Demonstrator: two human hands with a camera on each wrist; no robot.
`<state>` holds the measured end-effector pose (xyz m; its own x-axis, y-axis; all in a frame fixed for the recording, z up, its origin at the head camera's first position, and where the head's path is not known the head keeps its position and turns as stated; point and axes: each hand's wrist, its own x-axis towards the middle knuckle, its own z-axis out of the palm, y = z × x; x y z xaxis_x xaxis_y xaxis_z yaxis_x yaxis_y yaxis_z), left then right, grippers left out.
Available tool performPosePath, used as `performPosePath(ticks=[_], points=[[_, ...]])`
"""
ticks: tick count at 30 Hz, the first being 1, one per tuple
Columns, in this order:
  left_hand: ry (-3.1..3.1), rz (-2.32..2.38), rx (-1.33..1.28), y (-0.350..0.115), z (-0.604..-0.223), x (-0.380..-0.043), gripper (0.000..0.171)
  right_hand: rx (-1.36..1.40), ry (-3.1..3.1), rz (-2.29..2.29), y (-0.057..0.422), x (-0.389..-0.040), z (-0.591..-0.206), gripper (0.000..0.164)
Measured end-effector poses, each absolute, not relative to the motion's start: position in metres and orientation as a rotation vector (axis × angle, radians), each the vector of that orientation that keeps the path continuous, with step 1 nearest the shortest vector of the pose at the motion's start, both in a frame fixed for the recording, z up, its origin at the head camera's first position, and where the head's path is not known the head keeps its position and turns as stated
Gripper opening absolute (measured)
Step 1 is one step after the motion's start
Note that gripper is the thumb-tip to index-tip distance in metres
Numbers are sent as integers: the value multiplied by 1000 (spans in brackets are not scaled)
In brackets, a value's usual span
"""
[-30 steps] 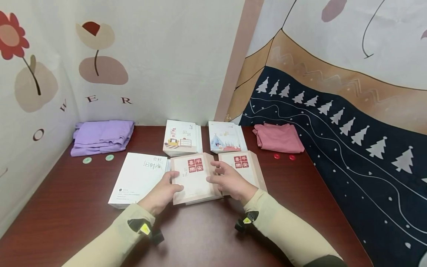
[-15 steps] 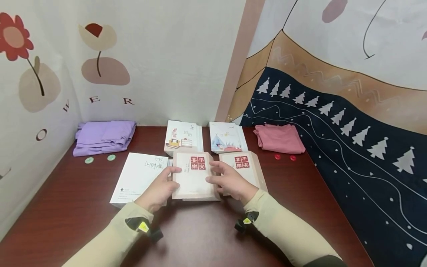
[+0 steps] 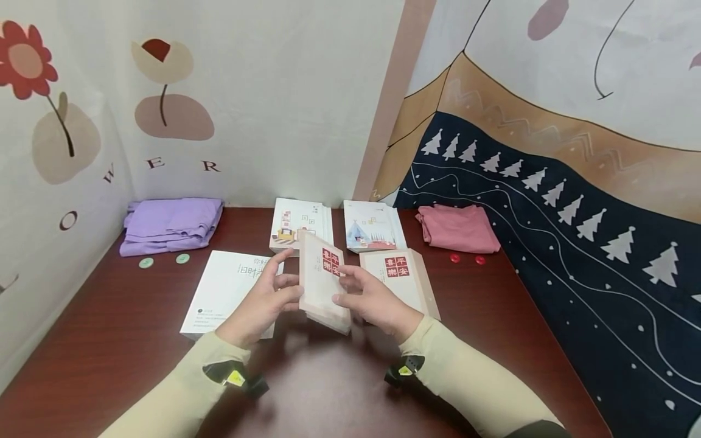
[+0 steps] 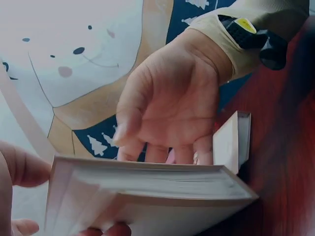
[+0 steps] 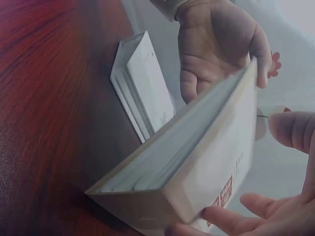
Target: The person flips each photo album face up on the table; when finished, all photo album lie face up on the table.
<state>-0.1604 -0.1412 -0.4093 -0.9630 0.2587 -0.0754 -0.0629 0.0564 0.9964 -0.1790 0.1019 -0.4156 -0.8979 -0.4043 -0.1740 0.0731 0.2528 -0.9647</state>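
A cream book with a red square of characters on its cover stands tilted between the hands, its left side raised. My left hand grips that raised edge. In the left wrist view its thumb lies along one side of the book, and fingertips show at the other. The right hand is at the lower, spine side with fingers loosely extended. In the right wrist view, a fingertip touches the cover by the spine, while the thumb stands apart.
A matching cream book lies behind the right hand, a white book beside the left. Two illustrated books sit farther back. Folded purple cloth with green buttons is left; pink cloth with red buttons right.
The book lay nearly flat; its left side has come up and it now leans toward the right hand. My left hand rose with that edge, while the right hand barely moved.
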Motion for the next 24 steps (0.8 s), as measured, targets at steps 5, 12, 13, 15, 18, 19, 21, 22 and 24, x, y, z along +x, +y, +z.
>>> performPosePath(ticks=[5, 12, 13, 15, 18, 19, 21, 22, 24], points=[[2048, 2021, 353, -138, -416, -161, 75, -312, 2122, -1764, 101, -177, -411, 64], [1921, 2016, 527, -132, -429, -161, 75, -275, 1921, -1911, 104, -175, -409, 70], [1917, 1997, 536, -131, -430, -162, 76, -268, 1899, -1935, 104, -174, -409, 72], [1936, 1944, 550, -129, -434, -162, 76, -247, 1876, -1967, 104, -174, -408, 78], [1994, 1851, 570, -127, -440, -162, 75, -226, 2010, -1913, 103, -175, -414, 89], [2017, 1824, 572, -127, -441, -163, 75, -223, 2082, -1868, 103, -175, -416, 93], [2050, 1787, 567, -128, -444, -164, 74, -220, 2240, -1751, 103, -175, -422, 98], [2074, 1768, 552, -128, -446, -165, 75, -214, 2319, -1686, 103, -175, -424, 99], [2129, 1741, 497, -130, -447, -167, 75, -213, 2431, -1592, 104, -174, -426, 100]])
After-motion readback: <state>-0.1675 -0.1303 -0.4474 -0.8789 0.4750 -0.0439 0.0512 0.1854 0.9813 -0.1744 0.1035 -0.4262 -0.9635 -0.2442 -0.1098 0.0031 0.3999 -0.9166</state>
